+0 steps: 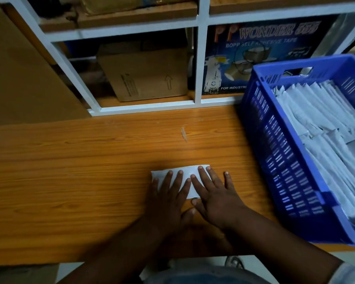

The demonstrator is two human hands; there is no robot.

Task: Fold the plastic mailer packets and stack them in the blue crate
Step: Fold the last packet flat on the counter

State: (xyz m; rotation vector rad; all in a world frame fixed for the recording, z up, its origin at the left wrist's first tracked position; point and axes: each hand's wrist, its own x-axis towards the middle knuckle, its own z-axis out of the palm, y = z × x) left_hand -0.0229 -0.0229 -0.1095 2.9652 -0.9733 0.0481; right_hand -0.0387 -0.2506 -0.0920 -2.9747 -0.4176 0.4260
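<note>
Both hands lie flat, palms down, on a small white mailer packet (184, 177) near the front edge of the wooden table (90, 160). The left hand (168, 197) has its fingers straight and slightly spread, pressing the left part of the packet; the right hand (211, 193) also has straight, spread fingers, with the index and middle over the packet's right part and the outer fingers reaching onto bare wood. The two thumbs meet just below the packet's near edge. Neither hand curls round anything.

The hands cover most of the packet, so its near edge and any fold line are hard to make out. Both forearms run out of the bottom of the view.

To the right stands the blue crate (279, 160) on the table, its right side cut off by the frame. It holds rows of folded white packets (324, 128) standing on edge, well apart from the hands. Behind the table is a white-framed shelf (201, 64) holding a cardboard box (146, 74) with an arrow mark and a dark adhesive tape carton (260, 52) with blurred lettering. A small pale scrap (183, 133) lies on the wood between the shelf and the hands
</note>
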